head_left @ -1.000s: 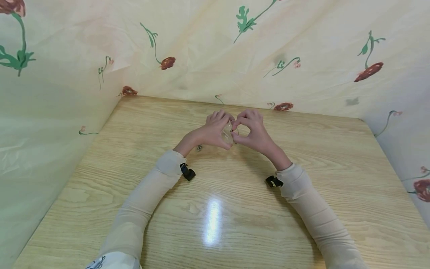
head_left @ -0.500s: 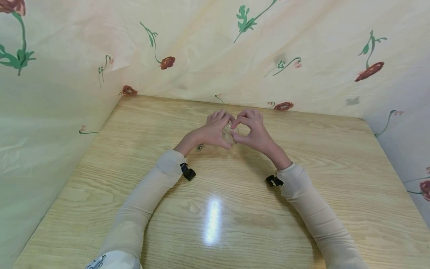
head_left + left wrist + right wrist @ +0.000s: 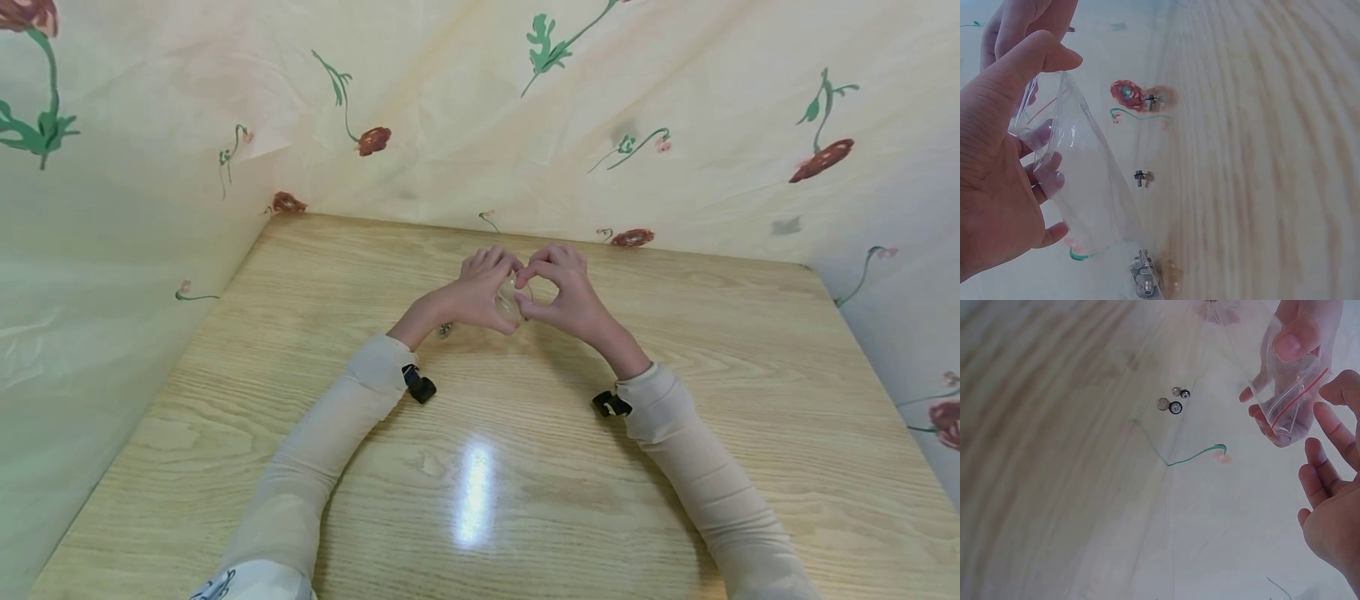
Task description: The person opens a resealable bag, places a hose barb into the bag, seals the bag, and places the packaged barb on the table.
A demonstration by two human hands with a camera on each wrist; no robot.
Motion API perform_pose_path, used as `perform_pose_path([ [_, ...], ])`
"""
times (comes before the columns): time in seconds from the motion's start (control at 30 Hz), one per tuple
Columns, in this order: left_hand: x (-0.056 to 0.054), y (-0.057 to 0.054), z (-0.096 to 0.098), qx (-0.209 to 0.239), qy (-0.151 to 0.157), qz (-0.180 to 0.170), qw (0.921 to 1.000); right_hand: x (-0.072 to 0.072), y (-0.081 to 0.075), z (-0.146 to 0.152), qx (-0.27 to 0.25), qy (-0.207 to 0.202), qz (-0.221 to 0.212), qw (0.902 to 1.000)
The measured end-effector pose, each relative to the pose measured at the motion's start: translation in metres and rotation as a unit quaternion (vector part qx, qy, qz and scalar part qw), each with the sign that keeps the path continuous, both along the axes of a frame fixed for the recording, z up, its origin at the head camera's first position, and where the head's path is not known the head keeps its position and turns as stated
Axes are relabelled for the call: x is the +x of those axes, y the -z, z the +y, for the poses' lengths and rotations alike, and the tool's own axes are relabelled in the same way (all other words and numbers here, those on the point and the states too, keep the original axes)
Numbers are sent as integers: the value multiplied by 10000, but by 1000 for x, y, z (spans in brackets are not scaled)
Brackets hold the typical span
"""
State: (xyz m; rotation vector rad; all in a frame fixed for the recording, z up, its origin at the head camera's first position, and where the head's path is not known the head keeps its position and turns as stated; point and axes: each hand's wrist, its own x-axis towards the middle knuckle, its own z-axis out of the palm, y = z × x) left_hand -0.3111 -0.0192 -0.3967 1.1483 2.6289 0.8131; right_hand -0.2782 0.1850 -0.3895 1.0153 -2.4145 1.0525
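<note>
A clear zip bag (image 3: 1088, 169) with a red seal line is held by my left hand (image 3: 480, 292), thumb on one side and fingers on the other. Its mouth faces my right hand (image 3: 566, 292). A cluster of small metal fittings (image 3: 1145, 281) shows at the bag's bottom end. In the right wrist view, my right hand's bent fingers (image 3: 1329, 425) lie right at the bag's sealing strip, thumb and forefinger slightly apart with nothing seen between them. Two more metal fittings (image 3: 1140, 176) stand on the table; my hands hide them in the head view.
The wood-grain table (image 3: 525, 517) is glossy and mirrors the light. A pale curtain (image 3: 450, 100) printed with red flowers encloses its back and both sides. A black strap (image 3: 418, 383) hangs at my left wrist, another strap (image 3: 612, 405) at my right.
A second ago my right thumb and forefinger pinched a small dark piece at the bag's mouth. It is gone from between them, and the fingertips have parted. My left hand has stayed in place.
</note>
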Motion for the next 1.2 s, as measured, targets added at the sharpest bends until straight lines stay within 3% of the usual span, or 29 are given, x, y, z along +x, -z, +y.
perform_pose_path([
  [0.77,2,1,-3,20,-28,-30,10000,-1,-10,15,112,284,272,9992],
  [1.2,2,1,-4,66,-29,-104,9999,-2,-5,29,276,281,363,9986],
])
